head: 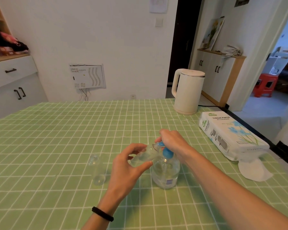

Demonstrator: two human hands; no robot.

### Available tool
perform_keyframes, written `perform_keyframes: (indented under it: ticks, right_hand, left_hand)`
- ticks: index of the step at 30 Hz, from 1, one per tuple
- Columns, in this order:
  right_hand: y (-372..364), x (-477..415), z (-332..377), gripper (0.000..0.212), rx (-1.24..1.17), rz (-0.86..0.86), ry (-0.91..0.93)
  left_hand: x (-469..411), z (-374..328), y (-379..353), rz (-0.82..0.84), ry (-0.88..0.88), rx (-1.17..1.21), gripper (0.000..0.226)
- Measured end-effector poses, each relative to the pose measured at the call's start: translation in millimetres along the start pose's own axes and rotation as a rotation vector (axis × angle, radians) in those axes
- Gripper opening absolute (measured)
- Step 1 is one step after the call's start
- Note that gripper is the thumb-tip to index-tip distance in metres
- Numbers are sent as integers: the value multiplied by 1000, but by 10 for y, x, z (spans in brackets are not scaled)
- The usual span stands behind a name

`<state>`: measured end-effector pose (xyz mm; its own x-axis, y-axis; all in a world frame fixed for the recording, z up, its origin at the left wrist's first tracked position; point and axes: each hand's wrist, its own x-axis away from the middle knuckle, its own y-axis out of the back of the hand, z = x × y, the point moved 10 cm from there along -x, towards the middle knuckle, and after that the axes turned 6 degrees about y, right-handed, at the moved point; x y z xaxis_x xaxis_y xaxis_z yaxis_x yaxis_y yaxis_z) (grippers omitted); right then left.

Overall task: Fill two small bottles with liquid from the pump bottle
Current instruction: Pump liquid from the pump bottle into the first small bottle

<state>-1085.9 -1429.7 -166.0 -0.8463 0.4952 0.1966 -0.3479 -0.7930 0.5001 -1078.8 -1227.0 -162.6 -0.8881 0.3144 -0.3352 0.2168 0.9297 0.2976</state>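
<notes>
A clear pump bottle with a blue pump head stands on the green checked tablecloth. My right hand rests on top of the blue pump head, fingers curled over it. My left hand holds a small clear bottle tilted, its open mouth right at the blue nozzle. A second small clear bottle stands upright and uncapped to the left, apart from both hands.
A white electric kettle stands at the table's far right. A pack of tissue paper lies along the right edge, with a loose tissue beside it. White cabinets stand at the left and back right.
</notes>
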Motion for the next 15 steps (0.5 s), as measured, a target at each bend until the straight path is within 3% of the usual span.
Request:
perform_keyframes:
  ticks: [15]
  right_hand:
    - [-33, -31, -30, 40, -21, -27, 41]
  left_hand:
    - [-18, 20, -32, 13, 5, 3, 45]
